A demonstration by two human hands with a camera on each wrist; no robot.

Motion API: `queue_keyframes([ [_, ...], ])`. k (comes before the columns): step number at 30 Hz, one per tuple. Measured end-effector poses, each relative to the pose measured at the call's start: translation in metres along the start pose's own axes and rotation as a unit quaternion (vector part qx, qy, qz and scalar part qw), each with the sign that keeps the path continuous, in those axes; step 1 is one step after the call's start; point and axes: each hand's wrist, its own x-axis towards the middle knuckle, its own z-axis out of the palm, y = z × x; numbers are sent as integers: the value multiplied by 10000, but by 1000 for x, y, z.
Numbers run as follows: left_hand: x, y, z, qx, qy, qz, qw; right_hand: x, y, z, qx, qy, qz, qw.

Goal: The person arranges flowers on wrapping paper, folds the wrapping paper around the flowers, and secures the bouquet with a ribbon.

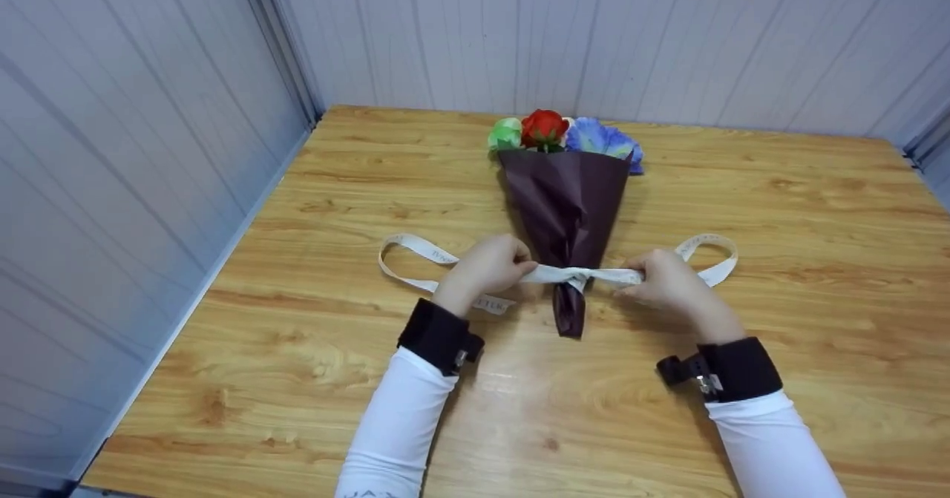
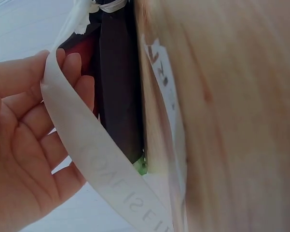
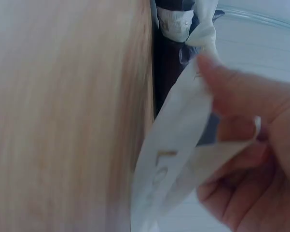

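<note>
A bouquet wrapped in dark maroon paper (image 1: pixel 571 194) lies on the table, its blooms toward the back wall. A white printed ribbon (image 1: pixel 553 274) crosses over itself in a knot around the narrow neck of the wrap. Left of the knot, my left hand (image 1: pixel 490 264) pinches one end of the ribbon between thumb and fingers; the lettered band (image 2: pixel 82 125) trails down past the palm. On the other side my right hand (image 1: pixel 664 279) pinches the opposite end, and its ribbon (image 3: pixel 176 130) folds back in a loop. Between both hands the ribbon runs nearly straight.
Green (image 1: pixel 506 133), red (image 1: pixel 545 127) and blue flowers (image 1: pixel 603 140) stick out of the wrap. Ribbon loops rest on the wood-grain table (image 1: pixel 334 379) to either side. Pale panel walls (image 1: pixel 475 38) stand behind and at the left.
</note>
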Motion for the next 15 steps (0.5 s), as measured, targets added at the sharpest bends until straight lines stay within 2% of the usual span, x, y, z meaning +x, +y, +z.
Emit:
queue_keyframes([
  [4, 1, -5, -1, 20, -22, 70, 10000, 1, -2, 2, -184, -33, 46, 9998],
  [9, 1, -9, -4, 97, -109, 34, 9999, 0, -3, -2, -361, -11, -163, 9992],
  [15, 1, -12, -6, 150, -282, -19, 9995, -4, -3, -10, -413, -290, 234, 9985],
])
